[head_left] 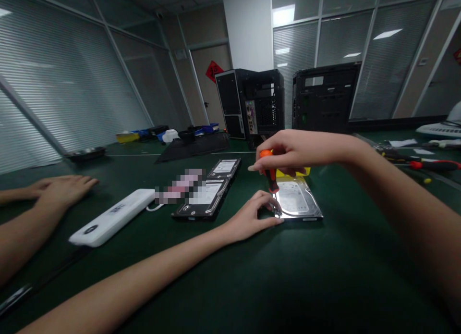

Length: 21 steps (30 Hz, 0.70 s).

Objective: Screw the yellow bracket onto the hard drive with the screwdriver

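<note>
Hands at a silver, rectangular metal hard drive (297,198), which lies flat on the dark green worktop (324,276) in front of the wearer, a yellow object (306,171) just behind its far edge. The right hand (288,149) grasps an orange-and-black-handled screwdriver (272,180); the shaft points down to the drive's near left corner. The near-upright hold probably serves to send pressure straight along the shaft. The left hand (252,216) touches that same corner, presumably to stop the drive from turning and to steady the tip; whether it pinches the casing or merely presses against it cannot be told.

Pose: the right forearm comes in from the right, with the wrist raised and bent and the fingers hanging over the handle from above. The left forearm lies low across the worktop, its thumb stretched along the near edge and the fingers curled beside the shaft.

To the left, two black hard drives with white labels (204,195) lie end to end, well apart from the silver one, an arrangement that seems to leave both hands room. Farther left are a white, elongated plastic device (111,217) and another person's hands (66,186).
</note>
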Motion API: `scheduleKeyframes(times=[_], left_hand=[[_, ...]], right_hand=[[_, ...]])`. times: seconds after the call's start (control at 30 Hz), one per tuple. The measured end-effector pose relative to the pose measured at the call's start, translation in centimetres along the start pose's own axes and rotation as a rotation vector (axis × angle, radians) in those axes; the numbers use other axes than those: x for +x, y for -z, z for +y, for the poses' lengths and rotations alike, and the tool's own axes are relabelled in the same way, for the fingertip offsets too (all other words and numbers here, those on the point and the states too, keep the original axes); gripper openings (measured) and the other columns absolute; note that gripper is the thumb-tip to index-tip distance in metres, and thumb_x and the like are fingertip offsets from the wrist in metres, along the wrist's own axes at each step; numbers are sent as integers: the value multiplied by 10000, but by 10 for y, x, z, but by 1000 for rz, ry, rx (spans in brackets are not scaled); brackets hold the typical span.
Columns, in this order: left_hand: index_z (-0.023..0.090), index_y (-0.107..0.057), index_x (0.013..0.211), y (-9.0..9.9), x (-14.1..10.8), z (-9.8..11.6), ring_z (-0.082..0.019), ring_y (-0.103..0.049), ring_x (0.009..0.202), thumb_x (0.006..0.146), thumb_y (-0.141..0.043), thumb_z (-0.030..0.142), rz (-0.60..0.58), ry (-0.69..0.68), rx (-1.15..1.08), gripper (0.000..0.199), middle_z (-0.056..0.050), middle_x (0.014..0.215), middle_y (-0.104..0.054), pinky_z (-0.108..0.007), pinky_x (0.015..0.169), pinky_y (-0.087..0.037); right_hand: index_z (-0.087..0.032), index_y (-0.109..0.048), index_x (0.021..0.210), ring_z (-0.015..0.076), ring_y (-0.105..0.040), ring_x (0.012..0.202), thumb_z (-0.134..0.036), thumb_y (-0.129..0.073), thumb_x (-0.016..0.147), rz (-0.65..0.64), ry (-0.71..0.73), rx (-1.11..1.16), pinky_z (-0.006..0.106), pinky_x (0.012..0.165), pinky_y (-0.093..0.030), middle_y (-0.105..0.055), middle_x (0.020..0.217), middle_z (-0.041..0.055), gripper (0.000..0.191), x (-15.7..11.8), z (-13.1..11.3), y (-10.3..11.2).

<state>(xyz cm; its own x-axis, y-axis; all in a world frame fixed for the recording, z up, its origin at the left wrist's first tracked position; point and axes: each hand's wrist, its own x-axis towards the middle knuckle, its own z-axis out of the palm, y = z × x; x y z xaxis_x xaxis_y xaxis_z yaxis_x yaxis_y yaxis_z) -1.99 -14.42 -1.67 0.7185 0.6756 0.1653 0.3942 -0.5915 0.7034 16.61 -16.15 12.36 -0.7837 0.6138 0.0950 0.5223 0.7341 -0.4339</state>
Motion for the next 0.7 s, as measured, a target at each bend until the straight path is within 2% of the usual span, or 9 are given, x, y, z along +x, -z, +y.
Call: scheduleKeyframes(times=[0.4, 0.7], left_hand=[[208, -560, 991, 0, 0, -1, -173, -495, 934, 749, -602, 407, 7, -5, 23, 316, -39, 1056, -468, -338, 853, -411], [211, -562, 989, 0, 0, -4, -168, -489, 937, 754, -595, 418, 3, -13, 21, 315, -30, 1034, -457, -316, 831, -420]], right_hand=[[-114, -602, 789, 71, -510, 529, -458, -467, 801, 79, -1, -95, 209, 486, -372, -590, 649, 27, 370, 2, -3, -2], [-109, -580, 840, 99, -559, 583, -514, -391, 826, 70, -107, -112, 230, 522, -419, -625, 731, 63, 447, 0, 1, 0]])
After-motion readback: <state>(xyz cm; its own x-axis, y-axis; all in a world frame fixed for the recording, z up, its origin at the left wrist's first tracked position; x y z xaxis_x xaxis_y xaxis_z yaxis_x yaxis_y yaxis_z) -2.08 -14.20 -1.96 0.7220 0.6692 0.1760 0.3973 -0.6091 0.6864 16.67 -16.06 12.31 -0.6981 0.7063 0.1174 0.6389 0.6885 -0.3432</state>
